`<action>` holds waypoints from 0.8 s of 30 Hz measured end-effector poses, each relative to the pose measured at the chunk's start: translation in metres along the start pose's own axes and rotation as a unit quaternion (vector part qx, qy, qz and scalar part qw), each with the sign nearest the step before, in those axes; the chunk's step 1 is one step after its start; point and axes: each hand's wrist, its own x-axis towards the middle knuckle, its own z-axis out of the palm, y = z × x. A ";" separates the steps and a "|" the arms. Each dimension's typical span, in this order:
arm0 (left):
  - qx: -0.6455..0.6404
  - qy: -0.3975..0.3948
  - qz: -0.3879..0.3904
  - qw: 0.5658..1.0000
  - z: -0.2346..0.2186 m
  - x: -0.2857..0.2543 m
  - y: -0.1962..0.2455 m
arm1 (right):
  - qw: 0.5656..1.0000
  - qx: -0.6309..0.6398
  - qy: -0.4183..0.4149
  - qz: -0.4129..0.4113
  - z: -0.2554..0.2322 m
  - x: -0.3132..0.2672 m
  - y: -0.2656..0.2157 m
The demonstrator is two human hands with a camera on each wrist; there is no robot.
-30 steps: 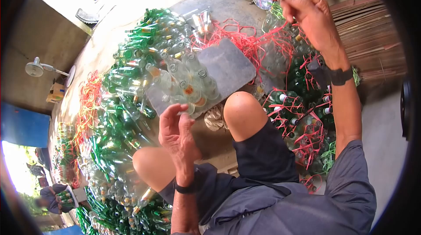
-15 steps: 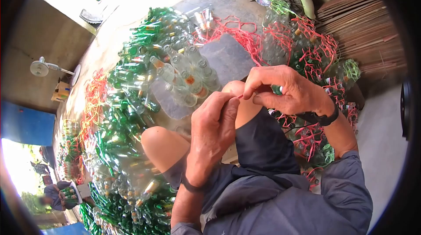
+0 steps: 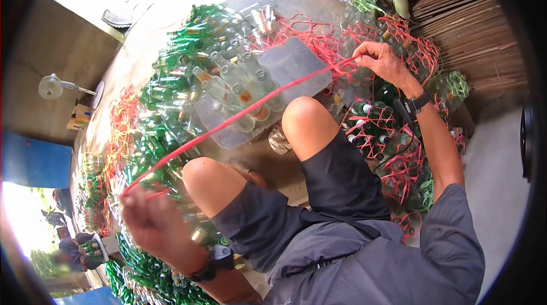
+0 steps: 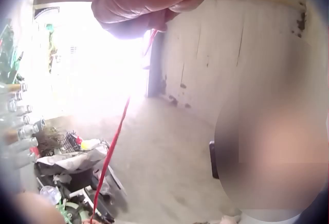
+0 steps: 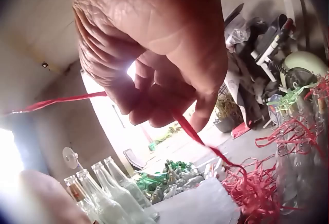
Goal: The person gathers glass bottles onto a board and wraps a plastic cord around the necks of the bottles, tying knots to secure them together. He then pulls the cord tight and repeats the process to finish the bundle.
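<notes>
A red plastic strap runs taut across the head view, from one hand to the other, passing in front of a group of clear glass bottles. Low on the left, my left hand, blurred, grips one end with curled fingers. My right hand pinches the strap at the upper right; in the right wrist view its tail hangs from the fingers toward a tangled red pile. The bottles stand upright, close together, on a grey board ahead of the knees.
Many green and clear bottles lie heaped to the left. Tangled red straps lie behind the board. Tied bottle bundles stand right of the knees, near stacked brown sheets. A white fan stands far left.
Both hands first came together over the knees. They then drew apart, the left hand down and left, the right hand up and right, stretching the red strap between them.
</notes>
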 end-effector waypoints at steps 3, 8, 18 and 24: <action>-0.093 -0.032 -0.001 0.995 -0.023 0.007 0.026 | 0.999 -0.021 0.045 0.004 -0.011 0.007 0.014; -0.107 0.014 0.024 0.994 -0.059 0.006 0.031 | 0.995 0.041 0.086 0.013 -0.030 0.013 0.025; 0.049 0.146 0.008 0.988 0.001 0.001 -0.035 | 0.997 -0.006 0.056 0.058 -0.023 -0.013 -0.064; 0.321 -0.007 -0.047 0.946 0.076 -0.002 -0.109 | 0.986 -0.083 -0.044 -0.137 0.027 -0.036 -0.148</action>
